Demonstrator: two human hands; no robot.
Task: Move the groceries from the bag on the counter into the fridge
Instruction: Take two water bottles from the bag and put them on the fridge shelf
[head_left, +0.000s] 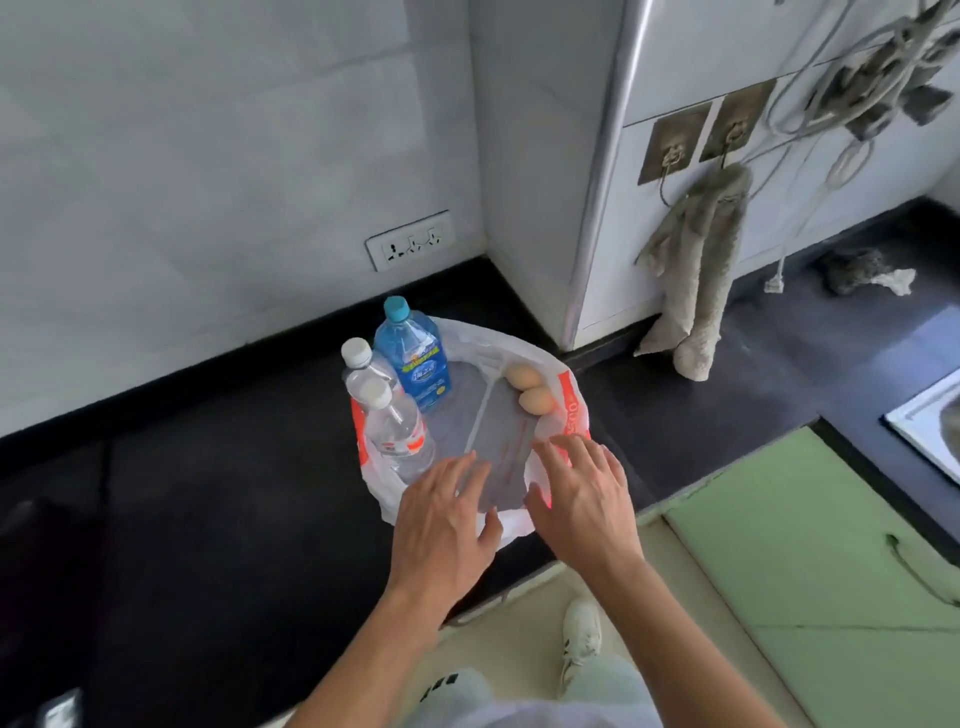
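The white and orange bag (569, 400) sits wide open on the black counter (234, 493), near the front edge. The left hand (447, 519) is over the near rim of the bag, fingers straight and spread, holding nothing. The right hand (582, 499) is just beside it, fingers also straight and spread, lying over the bag's right rim where the orange print is. I cannot tell if it really touches the plastic. Inside the bag, a clear bottle (400, 436) with a white cap stands just past the left hand's fingertips. A second clear bottle (358, 371) stands behind it, and a blue bottle (415, 364) stands at the back, touching the bag's far rim. Two eggs (537, 401) lie together on the right side, a little way beyond the right hand's fingertips. The middle of the bag is bare, so there is room between the bottles and the eggs. The wall (208, 156) with a socket (410, 241) is behind the bag. To the right, a towel (701, 270) hangs down to the counter, and a sink (924, 415) edge is well apart.
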